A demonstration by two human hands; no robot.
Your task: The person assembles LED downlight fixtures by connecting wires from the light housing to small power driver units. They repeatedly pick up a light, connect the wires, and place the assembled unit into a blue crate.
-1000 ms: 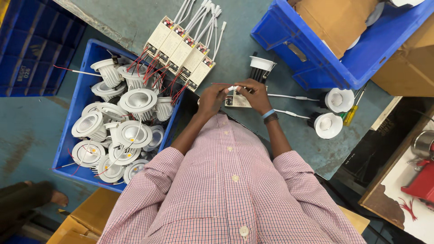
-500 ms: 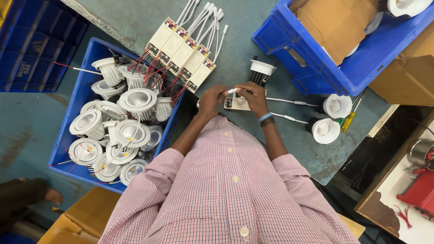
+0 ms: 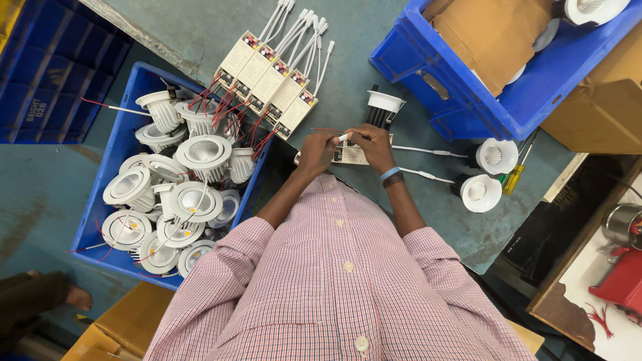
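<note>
My left hand [image 3: 317, 148] and my right hand [image 3: 371, 144] meet over a cream driver box [image 3: 350, 154] lying on the grey-green table. Both pinch a small white connector with thin red wires [image 3: 342, 137] between them. A white downlight with a black finned back [image 3: 384, 107] stands just beyond my hands. A blue band sits on my right wrist. My checked pink shirt fills the lower middle of the view.
A row of several cream driver boxes [image 3: 267, 83] with white leads lies at the back. A blue crate [image 3: 124, 144] at left holds several white downlights. Two more downlights [image 3: 488, 174] and a yellow screwdriver [image 3: 516, 174] lie right. A blue crate with cardboard [image 3: 508, 100] sits far right.
The view shifted slightly. My hands stayed over the driver box, working the connector and red wires with small finger movements.
</note>
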